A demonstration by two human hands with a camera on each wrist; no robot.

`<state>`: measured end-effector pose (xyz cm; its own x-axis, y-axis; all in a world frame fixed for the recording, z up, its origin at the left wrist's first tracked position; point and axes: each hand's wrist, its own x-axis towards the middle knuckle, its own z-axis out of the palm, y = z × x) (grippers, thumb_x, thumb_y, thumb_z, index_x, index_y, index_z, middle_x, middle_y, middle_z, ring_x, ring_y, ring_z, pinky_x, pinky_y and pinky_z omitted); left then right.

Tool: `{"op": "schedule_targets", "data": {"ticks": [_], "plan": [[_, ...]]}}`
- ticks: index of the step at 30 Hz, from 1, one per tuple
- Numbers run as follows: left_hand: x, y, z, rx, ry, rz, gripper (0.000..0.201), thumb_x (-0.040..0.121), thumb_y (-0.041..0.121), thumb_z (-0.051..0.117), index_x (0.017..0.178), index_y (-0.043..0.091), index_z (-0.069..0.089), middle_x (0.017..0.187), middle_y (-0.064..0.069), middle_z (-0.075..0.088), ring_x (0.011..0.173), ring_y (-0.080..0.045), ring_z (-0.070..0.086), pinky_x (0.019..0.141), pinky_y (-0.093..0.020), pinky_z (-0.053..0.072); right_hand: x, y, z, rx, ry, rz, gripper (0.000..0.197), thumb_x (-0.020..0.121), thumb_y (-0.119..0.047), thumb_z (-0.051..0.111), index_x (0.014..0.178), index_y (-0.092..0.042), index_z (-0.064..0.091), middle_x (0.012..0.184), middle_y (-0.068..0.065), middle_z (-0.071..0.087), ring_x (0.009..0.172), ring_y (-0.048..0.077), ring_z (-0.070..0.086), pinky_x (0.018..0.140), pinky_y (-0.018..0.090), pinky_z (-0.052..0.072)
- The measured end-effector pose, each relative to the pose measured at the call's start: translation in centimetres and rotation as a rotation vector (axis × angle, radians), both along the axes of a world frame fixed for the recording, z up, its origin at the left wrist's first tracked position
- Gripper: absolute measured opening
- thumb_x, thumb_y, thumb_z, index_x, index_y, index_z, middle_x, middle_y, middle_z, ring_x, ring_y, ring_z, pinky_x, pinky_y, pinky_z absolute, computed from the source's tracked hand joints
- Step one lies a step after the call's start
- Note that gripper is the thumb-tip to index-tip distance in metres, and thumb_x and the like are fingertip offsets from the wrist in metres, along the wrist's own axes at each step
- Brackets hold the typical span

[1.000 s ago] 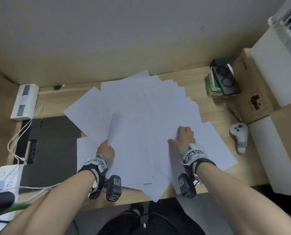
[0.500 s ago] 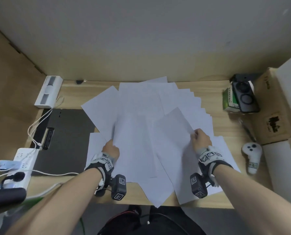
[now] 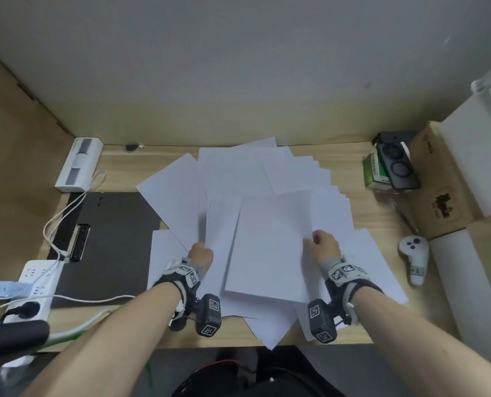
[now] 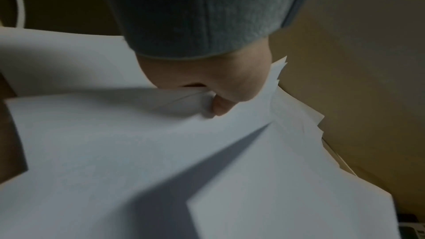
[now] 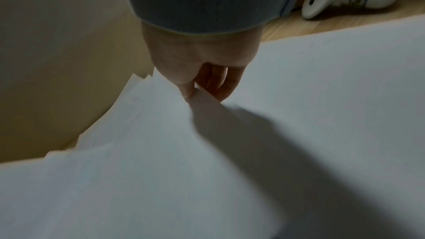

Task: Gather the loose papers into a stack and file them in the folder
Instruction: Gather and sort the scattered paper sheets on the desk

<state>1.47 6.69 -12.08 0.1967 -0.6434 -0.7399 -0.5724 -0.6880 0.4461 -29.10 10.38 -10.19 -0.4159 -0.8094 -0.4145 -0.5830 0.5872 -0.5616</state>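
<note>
Several white loose papers (image 3: 233, 179) lie fanned over the middle of the wooden desk (image 3: 118, 167). A black folder (image 3: 115, 247) with a metal clip lies open at the left. My left hand (image 3: 201, 252) pinches the left edge of a few gathered sheets (image 4: 138, 134). My right hand (image 3: 320, 245) pinches the right edge of a top sheet (image 3: 270, 247) lifted over the pile; the right wrist view shows thumb and fingers (image 5: 216, 83) clamping the paper's (image 5: 161, 152) edge.
A power strip (image 3: 35, 287) with white cables lies at the left beside the folder. A white box (image 3: 78, 164) sits at the back left. A white controller (image 3: 414, 256), a green box (image 3: 374, 173) and cardboard boxes (image 3: 442, 196) crowd the right side.
My right hand has pulled its sheets leftward and squared them over the sheets that my left hand holds. The left hand has stayed at the left edge.
</note>
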Motion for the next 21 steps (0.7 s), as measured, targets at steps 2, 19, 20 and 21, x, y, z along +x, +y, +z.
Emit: {"op": "schedule_targets", "data": {"ticks": [2, 19, 20, 21], "plan": [[-0.4, 0.3, -0.4, 0.020, 0.055, 0.056, 0.028, 0.085, 0.004, 0.043, 0.104, -0.011, 0.058, 0.118, -0.031, 0.059, 0.113, -0.044, 0.056, 0.098, -0.047, 0.043, 1.9, 0.8, -0.7, 0.057, -0.045, 0.044, 0.024, 0.082, -0.023, 0.063, 0.066, -0.010, 0.051, 0.068, 0.011, 0.058, 0.070, 0.028, 0.057, 0.061, 0.033, 0.039], [-4.0, -0.7, 1.6, -0.375, 0.041, -0.101, 0.036, 0.093, -0.002, 0.036, 0.124, 0.003, 0.055, 0.111, -0.020, 0.064, 0.094, -0.034, 0.061, 0.077, -0.033, 0.046, -5.3, 9.8, -0.4, 0.303, -0.001, -0.306, 0.019, 0.078, -0.042, 0.057, 0.078, -0.024, 0.052, 0.078, 0.000, 0.060, 0.076, 0.026, 0.063, 0.070, 0.032, 0.048], [-4.7, -1.1, 1.6, -0.386, 0.043, -0.117, 0.038, 0.093, -0.002, 0.036, 0.126, 0.003, 0.055, 0.115, -0.019, 0.063, 0.099, -0.036, 0.061, 0.081, -0.034, 0.047, -6.4, 10.7, -0.4, 0.333, 0.006, -0.335, 0.021, 0.075, -0.045, 0.056, 0.075, -0.025, 0.049, 0.075, 0.000, 0.059, 0.072, 0.025, 0.062, 0.069, 0.033, 0.049], [-5.5, -1.5, 1.6, -0.387, 0.047, -0.144, 0.039, 0.093, -0.002, 0.036, 0.127, 0.003, 0.054, 0.117, -0.019, 0.063, 0.102, -0.038, 0.061, 0.085, -0.037, 0.049, -7.3, 11.7, -0.6, 0.370, 0.020, -0.367, 0.022, 0.073, -0.047, 0.055, 0.079, -0.026, 0.049, 0.078, 0.001, 0.058, 0.073, 0.025, 0.061, 0.070, 0.034, 0.049]]}}
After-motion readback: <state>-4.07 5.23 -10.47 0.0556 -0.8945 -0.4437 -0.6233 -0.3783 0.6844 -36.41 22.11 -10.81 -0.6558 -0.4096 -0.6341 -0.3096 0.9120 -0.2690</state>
